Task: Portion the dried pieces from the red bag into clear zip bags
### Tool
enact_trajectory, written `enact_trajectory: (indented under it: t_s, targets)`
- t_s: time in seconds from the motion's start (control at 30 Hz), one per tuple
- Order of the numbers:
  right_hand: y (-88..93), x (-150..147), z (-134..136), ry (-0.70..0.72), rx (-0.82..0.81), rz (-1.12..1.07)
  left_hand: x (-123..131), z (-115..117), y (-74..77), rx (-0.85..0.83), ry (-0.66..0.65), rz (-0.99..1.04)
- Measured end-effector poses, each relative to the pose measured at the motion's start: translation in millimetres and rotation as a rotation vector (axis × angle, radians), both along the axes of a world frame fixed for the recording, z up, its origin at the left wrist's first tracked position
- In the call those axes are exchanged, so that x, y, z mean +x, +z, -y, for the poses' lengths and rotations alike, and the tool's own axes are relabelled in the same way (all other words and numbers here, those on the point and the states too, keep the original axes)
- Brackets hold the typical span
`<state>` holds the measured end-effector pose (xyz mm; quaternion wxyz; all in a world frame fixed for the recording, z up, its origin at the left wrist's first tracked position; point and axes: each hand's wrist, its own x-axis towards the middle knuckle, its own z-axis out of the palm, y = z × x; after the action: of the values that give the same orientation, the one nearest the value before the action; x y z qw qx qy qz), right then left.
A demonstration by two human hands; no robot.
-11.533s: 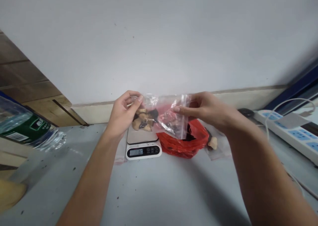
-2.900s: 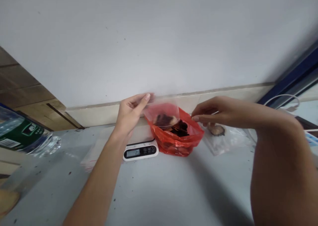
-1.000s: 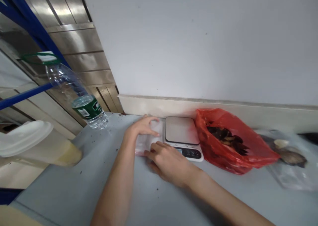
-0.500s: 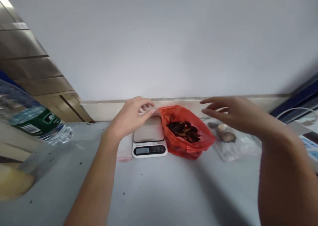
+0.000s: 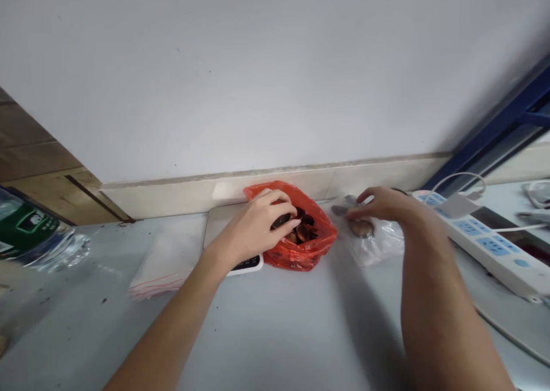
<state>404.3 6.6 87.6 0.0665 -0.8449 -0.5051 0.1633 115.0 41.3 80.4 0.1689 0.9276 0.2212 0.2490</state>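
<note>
My left hand (image 5: 264, 222) reaches over the mouth of a red plastic bag (image 5: 296, 262). Its fingers are curled but apart, with the tips just above dark brown, curved dried pieces (image 5: 306, 229) inside; a firm hold on any of them does not show. Beneath my left wrist, a kitchen scale (image 5: 221, 222) is partly covered and its display is hidden. To the right, my right hand (image 5: 376, 204) hovers with thumb and fingers apart over a clear plastic bag (image 5: 380, 247). A roundish brown lump (image 5: 361, 227) lies at that bag, below the fingertips.
Thin clear bags with red edges (image 5: 161, 265) lie left of the scale. A large water bottle (image 5: 34, 230) is at far left. On the right sits a white power strip (image 5: 485, 242) with a plugged-in charger and cables. A wall (image 5: 275, 81) rises behind the grey table.
My left hand has moved right from beside the scale to over the red bag's contents. My right hand has lowered toward the clear bag. The view has shifted to the right.
</note>
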Motion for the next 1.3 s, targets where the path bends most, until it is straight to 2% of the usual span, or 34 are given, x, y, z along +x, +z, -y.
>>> enact_trajectory:
  t_s: [0.13, 0.23, 0.37, 0.43, 0.53, 0.63, 0.67, 0.73, 0.83, 0.97, 1.03, 1.17, 1.3]
  targets:
    - [4.0, -11, 0, 0.026, -0.012, -0.037, -1, 0, -1.5, 0.015, 0.005, 0.003]
    - [13.7, -18, 4, 0.048, 0.011, -0.066, -2, -1, -0.4, 0.013, -0.002, 0.025]
    - [38.9, -27, 19, 0.017, 0.264, -0.172, -6, -2, 8.1, -0.041, 0.024, 0.128]
    - [51.7, -35, 27, 0.054, 0.408, -0.293, -8, -2, 13.5, -0.115, 0.059, 0.230]
    - [62.8, -55, 34, 0.289, 0.544, -0.446, -10, -2, 20.6, -0.335, 0.096, 0.409]
    - [61.9, -82, 30, 0.574, 0.589, -0.563, -12, 0, 26.2, -0.565, 0.090, 0.497]
    - [59.6, -90, 26, 0.622, 0.600, -0.600, -13, 1, 27.5, -0.601, 0.090, 0.492]
    - [54.1, -104, 20, 0.632, 0.621, -0.647, -16, 1, 28.9, -0.617, 0.108, 0.466]
    - [47.3, -111, 11, 0.558, 0.572, -0.654, -26, -4, 28.0, -0.607, 0.178, 0.490]
    - [43.5, -104, 3, 0.554, 0.339, -0.613, -43, -15, 26.7, -0.654, 0.350, 0.662]
    - [41.8, -101, 0, 0.549, 0.279, -0.699, -50, -19, 28.0, -0.668, 0.422, 0.735]
    - [34.1, -104, -5, 0.448, 0.205, -0.982, -58, -23, 33.3, -0.737, 0.515, 0.764]
    - [25.9, -111, -9, 0.383, 0.157, -1.044, -67, -26, 37.0, -0.736, 0.580, 0.807]
